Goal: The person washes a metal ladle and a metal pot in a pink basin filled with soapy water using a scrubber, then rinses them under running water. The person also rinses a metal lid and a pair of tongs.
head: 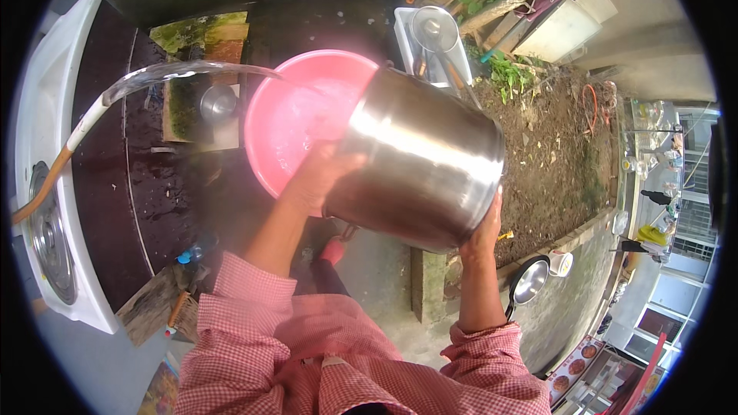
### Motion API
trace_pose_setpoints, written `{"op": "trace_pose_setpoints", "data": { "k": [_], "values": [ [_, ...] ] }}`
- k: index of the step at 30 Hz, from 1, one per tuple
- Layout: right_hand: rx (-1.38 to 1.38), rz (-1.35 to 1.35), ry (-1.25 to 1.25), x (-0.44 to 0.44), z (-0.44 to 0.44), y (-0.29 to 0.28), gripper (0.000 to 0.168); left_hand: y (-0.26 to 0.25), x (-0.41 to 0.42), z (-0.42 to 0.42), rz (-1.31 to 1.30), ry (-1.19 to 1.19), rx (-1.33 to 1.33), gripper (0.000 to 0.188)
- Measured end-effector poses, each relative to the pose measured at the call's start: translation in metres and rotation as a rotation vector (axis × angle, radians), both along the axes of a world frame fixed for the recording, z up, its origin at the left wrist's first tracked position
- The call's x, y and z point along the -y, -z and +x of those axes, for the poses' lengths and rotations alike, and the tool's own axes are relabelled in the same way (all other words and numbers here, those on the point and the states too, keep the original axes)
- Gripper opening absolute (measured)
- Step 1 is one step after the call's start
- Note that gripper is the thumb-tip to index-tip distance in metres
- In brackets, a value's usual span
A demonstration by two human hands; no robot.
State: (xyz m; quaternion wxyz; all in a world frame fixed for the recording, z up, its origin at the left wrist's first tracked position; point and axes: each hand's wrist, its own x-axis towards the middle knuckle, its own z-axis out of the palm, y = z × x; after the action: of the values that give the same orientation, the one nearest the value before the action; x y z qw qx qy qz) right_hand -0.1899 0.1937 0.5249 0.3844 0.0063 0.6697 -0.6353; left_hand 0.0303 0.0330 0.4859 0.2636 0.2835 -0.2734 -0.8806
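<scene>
A tall stainless steel pot (424, 155) is tipped on its side in both hands, its open end towards a pink plastic basin (288, 121). My left hand (326, 176) grips the pot near its rim, fingers on the outer wall. At the base end, my right hand (486, 227) supports the pot from beneath. Water (190, 69) streams from an orange hose with a white end (86, 121) into the basin, where some water shows. The inside of the pot is hidden.
A white sink (34, 127) with a metal lid (53, 236) stands at left. Behind the pot, a white tray (403, 40) holds a strainer (433, 29). A metal bowl (218, 102) lies on a board. Right are a soil bed (553, 173) and a frying pan (529, 281).
</scene>
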Motion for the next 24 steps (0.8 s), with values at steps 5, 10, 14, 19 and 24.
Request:
{"op": "trace_pose_setpoints", "data": {
  "k": [5, 10, 14, 19, 24],
  "values": [
    [-0.362, 0.304, -0.089, -0.023, -0.043, 0.015, 0.055, -0.006, -0.028, -0.014, -0.751, 0.220, 0.417, 0.017],
    [-0.360, 0.291, -0.368, 0.087, -0.051, 0.005, 0.073, -0.024, -0.034, -0.009, -1.263, 0.218, 0.488, 0.024],
    [-0.073, 0.229, -0.601, 0.144, -0.059, 0.047, 0.078, -0.019, -0.021, 0.008, -1.520, 0.434, 0.597, 0.020],
    [0.098, 0.258, -0.719, 0.156, -0.023, 0.076, 0.056, -0.012, -0.004, 0.044, -1.649, 0.664, 0.688, 0.018],
    [0.182, 0.298, -0.578, 0.145, 0.025, 0.095, 0.034, 0.009, -0.003, 0.098, -1.628, 0.640, 0.873, 0.011]
  ]
}}
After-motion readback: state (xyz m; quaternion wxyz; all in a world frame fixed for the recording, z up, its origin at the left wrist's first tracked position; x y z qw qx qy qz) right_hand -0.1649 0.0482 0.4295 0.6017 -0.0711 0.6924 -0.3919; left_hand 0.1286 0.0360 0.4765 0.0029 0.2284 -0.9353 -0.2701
